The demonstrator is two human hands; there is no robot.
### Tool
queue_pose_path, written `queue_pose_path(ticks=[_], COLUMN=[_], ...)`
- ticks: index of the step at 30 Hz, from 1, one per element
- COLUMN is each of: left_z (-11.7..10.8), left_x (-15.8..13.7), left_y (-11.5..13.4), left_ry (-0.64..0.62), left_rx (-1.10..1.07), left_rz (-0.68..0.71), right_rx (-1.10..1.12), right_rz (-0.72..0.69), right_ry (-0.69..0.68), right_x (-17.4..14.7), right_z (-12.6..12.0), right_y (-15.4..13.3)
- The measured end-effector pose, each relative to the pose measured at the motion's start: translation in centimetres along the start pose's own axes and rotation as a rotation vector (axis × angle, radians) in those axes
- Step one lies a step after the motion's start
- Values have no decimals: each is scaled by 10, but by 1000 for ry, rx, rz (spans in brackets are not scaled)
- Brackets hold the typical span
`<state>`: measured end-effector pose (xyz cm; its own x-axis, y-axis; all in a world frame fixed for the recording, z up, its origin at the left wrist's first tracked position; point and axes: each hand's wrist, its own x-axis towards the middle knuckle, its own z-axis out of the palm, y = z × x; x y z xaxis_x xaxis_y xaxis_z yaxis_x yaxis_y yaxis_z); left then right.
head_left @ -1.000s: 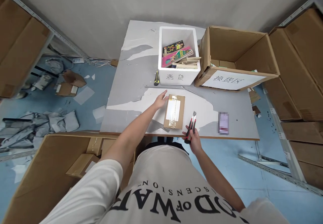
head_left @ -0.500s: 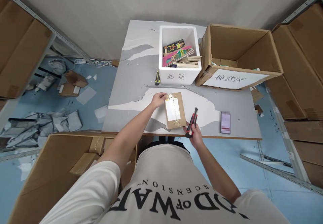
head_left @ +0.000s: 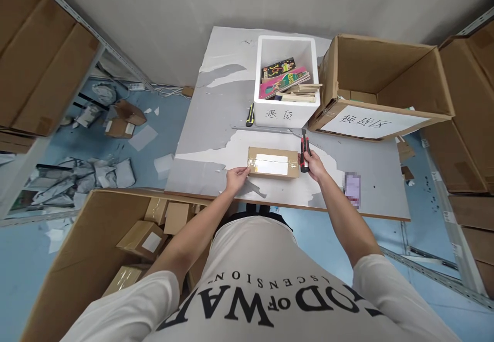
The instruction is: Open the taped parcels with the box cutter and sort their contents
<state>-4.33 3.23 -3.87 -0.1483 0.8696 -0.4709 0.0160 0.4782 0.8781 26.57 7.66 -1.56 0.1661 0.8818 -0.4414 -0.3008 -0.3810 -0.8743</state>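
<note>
A small taped cardboard box (head_left: 252, 155) with a white label (head_left: 272, 164) lies on the table, its long side running left to right. My left hand (head_left: 236, 179) pinches the box's left end between thumb and fingers. In my right hand (head_left: 315, 166) is a red and black utility knife (head_left: 304, 153), its tip pointing away from me toward the back. That hand is at the box's right end, and its fingertips are partly hidden behind the knife, so I cannot tell whether they press on the cardboard.
A white foam bin (head_left: 283, 114) of books stands behind the box, a yellow and black cutter (head_left: 250, 114) beside it. Right of it is a big open carton (head_left: 328, 82). A blurred phone-like object (head_left: 352, 190) lies front right. A large carton (head_left: 73, 259) of boxes sits below left.
The cardboard box has been turned from lengthways to crossways. My left hand has come nearer to me, and my right hand with the knife has moved forward. The view has shifted slightly.
</note>
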Motion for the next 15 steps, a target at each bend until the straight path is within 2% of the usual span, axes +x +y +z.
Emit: queue_pose_path(ticks=[4, 9, 12, 15], left_z=[-1, -5, -7, -7], left_x=[2, 3, 1, 2], left_y=[-3, -2, 3, 14], left_ry=[-6, -18, 10, 34], left_rx=[3, 82, 230, 424], left_rz=[-15, 22, 111, 269], right_rx=[36, 61, 69, 18], right_rz=[23, 11, -25, -94], right_ry=[33, 29, 40, 70], right_x=[1, 0, -4, -18], right_z=[-1, -1, -6, -20], right_y=[14, 15, 14, 16])
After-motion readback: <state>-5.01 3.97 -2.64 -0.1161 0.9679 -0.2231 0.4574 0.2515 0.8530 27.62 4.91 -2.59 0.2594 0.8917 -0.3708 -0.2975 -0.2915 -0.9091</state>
